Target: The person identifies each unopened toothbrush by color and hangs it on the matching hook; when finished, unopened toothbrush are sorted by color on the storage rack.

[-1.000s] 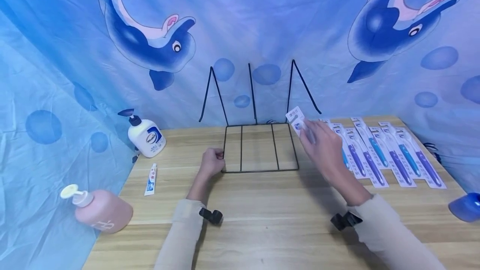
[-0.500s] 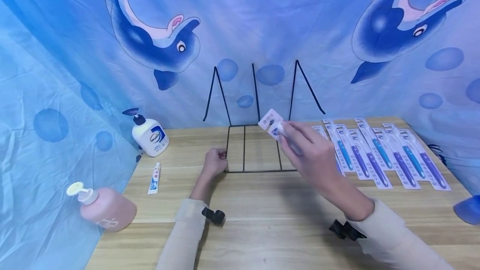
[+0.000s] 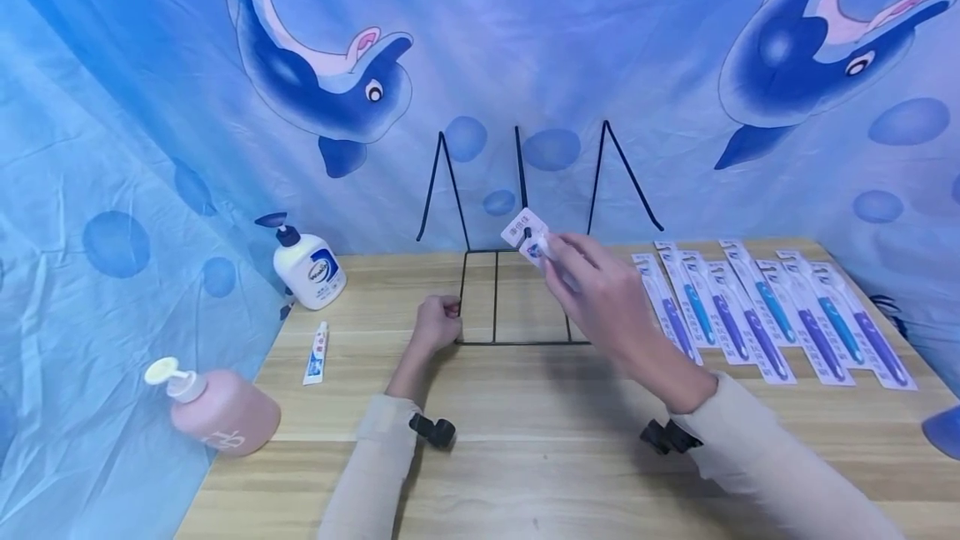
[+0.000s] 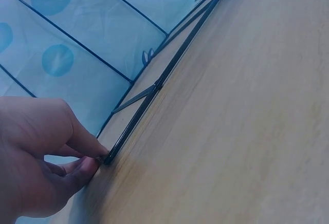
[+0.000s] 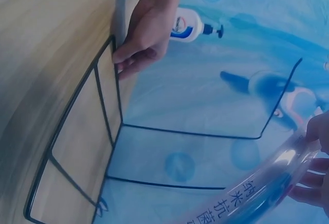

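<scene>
Beige sleeves reach forward from the near edge of the wooden table (image 3: 525, 473). The left hand (image 3: 437, 325) rests on the tabletop with fingers curled, pinching the front left corner of the black wire rack (image 3: 495, 298); the left wrist view shows thumb and fingers closed on the thin wire where it meets the wood. The right hand (image 3: 600, 298) is raised above the rack's flat base, its fingers gripping a packaged toothbrush (image 3: 527, 238) whose white card top points up and back, close to the rack's middle upright prong. To the right of that hand, a row of packaged toothbrushes (image 3: 772, 315) lies flat on the table, side by side. At the left, a pink pump bottle (image 3: 221, 413) lies near the table's edge, a small toothpaste tube (image 3: 317, 352) lies farther in, and a white pump bottle (image 3: 309, 269) stands behind it near the backdrop. Behind everything hangs a blue dolphin curtain (image 3: 637, 40), with the rack's three prongs rising against it.
</scene>
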Motion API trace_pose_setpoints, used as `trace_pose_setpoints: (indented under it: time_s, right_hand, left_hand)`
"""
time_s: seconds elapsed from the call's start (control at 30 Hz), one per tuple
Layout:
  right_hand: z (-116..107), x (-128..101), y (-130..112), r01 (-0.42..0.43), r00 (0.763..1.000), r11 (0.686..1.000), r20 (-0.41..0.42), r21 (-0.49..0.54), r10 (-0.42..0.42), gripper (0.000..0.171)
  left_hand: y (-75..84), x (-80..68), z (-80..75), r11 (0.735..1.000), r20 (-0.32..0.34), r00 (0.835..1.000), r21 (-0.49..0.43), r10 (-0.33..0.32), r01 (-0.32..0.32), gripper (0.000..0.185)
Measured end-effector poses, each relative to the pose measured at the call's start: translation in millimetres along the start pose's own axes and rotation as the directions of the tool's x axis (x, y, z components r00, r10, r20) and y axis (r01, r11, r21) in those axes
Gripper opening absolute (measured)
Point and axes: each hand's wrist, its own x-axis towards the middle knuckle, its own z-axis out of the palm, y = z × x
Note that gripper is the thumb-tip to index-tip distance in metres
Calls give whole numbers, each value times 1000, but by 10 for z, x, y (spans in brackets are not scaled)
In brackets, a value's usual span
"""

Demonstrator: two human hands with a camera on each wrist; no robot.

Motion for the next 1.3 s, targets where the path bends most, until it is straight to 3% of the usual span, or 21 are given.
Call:
trace_pose_setpoints:
  time_s: [0.1, 0.27, 0.4, 0.5, 0.7, 0.97, 1.3]
  right_hand:
    - [112, 50, 70, -28, 999, 1000, -21, -4, 28, 28]
    - [363, 159, 188, -137, 987, 985, -64, 105, 145, 25]
    - [569, 277, 260, -251, 965, 951, -27, 178, 260, 22]
    - [722, 393, 333, -309, 950, 934, 1, 179, 314, 21]
    - [975, 614, 522, -360, 932, 920, 15, 152, 362, 20]
    - [1130, 800, 740, -442, 897, 891, 63, 102, 437, 21]
    - [1221, 852, 815, -457, 889, 881, 69, 118, 452, 23]
  left_hand:
    - [0, -4, 2, 1000, -3, 1000, 7, 5, -5, 48]
    - [0, -8, 5, 1000, -8, 1000, 20, 11, -11, 47]
    - [-8, -10, 0, 1000, -17, 1000, 25, 6, -6, 47]
    - [-15, -9, -6, 1000, -17, 1000, 25, 4, -4, 46]
    - [-21, -7, -10, 1000, -14, 1000, 24, 17, -17, 43]
    - [2, -31, 3, 999, 5, 1000, 35, 26, -26, 47]
    - [11, -25, 18, 1000, -7, 1000, 29, 7, -7, 46]
